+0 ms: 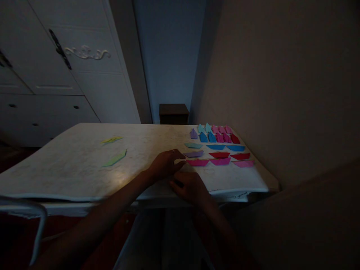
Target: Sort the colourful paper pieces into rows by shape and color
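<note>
My left hand (165, 164) reaches over the tabletop with thumb and fingers apart. Its fingertips are at the left ends of a purple folded paper boat (194, 154) and a pink-red paper boat (198, 162); whether they touch is hard to tell in the dim light. At the table's front edge, my right hand (191, 185) rests with loosely bent fingers. A gap shows between its thumb and fingers, and nothing visible is held. Right of the hands lie more paper boats in rows, among them a magenta boat (221, 161), a red boat (219, 154) and a blue boat (215, 147).
Behind the boats stand several folded paper pieces, such as a blue one (212, 137). A yellow paper piece (111, 139) and a green paper boat (115, 159) lie on the left of the marbled table (70, 165). A wall (267, 93) borders the right; a white wardrobe (70, 82) stands left.
</note>
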{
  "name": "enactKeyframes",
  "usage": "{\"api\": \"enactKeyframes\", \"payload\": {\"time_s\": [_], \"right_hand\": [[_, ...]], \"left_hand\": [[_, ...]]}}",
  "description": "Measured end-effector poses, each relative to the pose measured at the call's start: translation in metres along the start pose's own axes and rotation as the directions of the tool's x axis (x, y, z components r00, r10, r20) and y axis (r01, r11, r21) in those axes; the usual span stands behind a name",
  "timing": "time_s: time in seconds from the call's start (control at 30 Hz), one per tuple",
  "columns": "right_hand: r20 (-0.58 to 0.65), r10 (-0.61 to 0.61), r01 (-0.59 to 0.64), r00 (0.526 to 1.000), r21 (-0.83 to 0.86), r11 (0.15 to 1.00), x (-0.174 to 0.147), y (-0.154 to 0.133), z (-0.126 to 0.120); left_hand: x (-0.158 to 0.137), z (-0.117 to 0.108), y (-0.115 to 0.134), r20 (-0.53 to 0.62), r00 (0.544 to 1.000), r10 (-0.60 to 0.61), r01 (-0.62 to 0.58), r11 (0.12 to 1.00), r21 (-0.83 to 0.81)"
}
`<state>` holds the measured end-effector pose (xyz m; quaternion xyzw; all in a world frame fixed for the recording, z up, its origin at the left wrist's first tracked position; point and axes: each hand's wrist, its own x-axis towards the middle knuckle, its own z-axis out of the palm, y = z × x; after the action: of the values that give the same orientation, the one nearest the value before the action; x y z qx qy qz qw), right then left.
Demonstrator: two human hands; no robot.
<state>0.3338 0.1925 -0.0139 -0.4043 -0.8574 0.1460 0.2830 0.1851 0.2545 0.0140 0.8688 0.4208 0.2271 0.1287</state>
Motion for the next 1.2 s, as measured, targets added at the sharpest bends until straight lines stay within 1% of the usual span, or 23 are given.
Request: {"api": "enactKeyframes", "payload": {"time_s": [0.1,0.2,0.37,0.47,0.57,0.67,0.7,0.73,0.8,0.9,0.97,1.03,1.13,1.2], "right_hand": [[0.023,0.018,-0.019,1.0,0.035,0.999,0.0,-0.001,-0.002],[0.037,0.031,-0.033,0.999,0.061,0.998,0.0,-0.001,-0.003],[0.086,0.057,-0.062,0.995,0.055,0.997,0.0,-0.001,-0.004],[0.105,0.062,-0.066,0.993,0.031,0.997,0.0,-0.002,-0.004],[0.119,0.064,-0.072,0.991,0.069,0.995,0.002,-0.001,-0.005],[0.141,0.103,-0.126,0.985,0.169,0.978,0.007,-0.001,-0.006],[0.141,0.121,-0.148,0.983,0.205,0.967,0.01,-0.002,-0.006],[0.139,0.137,-0.167,0.981,0.239,0.956,0.014,-0.003,-0.006],[0.136,0.148,-0.182,0.98,0.293,0.939,0.027,-0.008,-0.004],[0.155,0.095,-0.138,0.983,0.298,0.945,0.056,-0.023,0.006],[0.144,0.016,-0.055,0.989,0.275,0.96,0.083,-0.033,0.019],[0.137,-0.124,0.085,0.983,0.258,0.962,0.113,-0.042,0.036],[0.163,-0.267,0.235,0.95,0.193,0.953,0.158,-0.05,0.065],[0.229,-0.322,0.302,0.919,0.12,0.946,0.182,-0.054,0.081]], "left_hand": [[-0.026,-0.009,-0.009,-0.066,0.998,-0.021,0.021,1.0,-0.007],[-0.056,-0.019,-0.02,-0.119,0.99,-0.078,0.075,0.997,-0.029],[-0.104,-0.04,-0.039,-0.191,0.963,-0.192,0.183,0.981,-0.064],[-0.125,-0.05,-0.048,-0.226,0.945,-0.238,0.216,0.969,-0.117],[-0.141,-0.055,-0.053,-0.298,0.909,-0.292,0.239,0.95,-0.203],[-0.149,-0.052,-0.054,-0.392,0.841,-0.372,0.273,0.919,-0.285],[-0.151,-0.051,-0.053,-0.418,0.825,-0.379,0.274,0.917,-0.29],[-0.151,-0.049,-0.052,-0.431,0.823,-0.369,0.268,0.922,-0.278],[-0.152,-0.045,-0.05,-0.43,0.844,-0.32,0.252,0.945,-0.208],[-0.152,-0.043,-0.046,-0.39,0.88,-0.271,0.251,0.963,-0.103],[-0.152,-0.045,-0.045,-0.343,0.901,-0.264,0.255,0.964,-0.071],[-0.152,-0.047,-0.044,-0.274,0.929,-0.248,0.247,0.968,-0.041],[-0.151,-0.05,-0.044,-0.196,0.952,-0.236,0.239,0.971,-0.007],[-0.151,-0.051,-0.045,-0.18,0.953,-0.243,0.244,0.97,-0.017]]}}
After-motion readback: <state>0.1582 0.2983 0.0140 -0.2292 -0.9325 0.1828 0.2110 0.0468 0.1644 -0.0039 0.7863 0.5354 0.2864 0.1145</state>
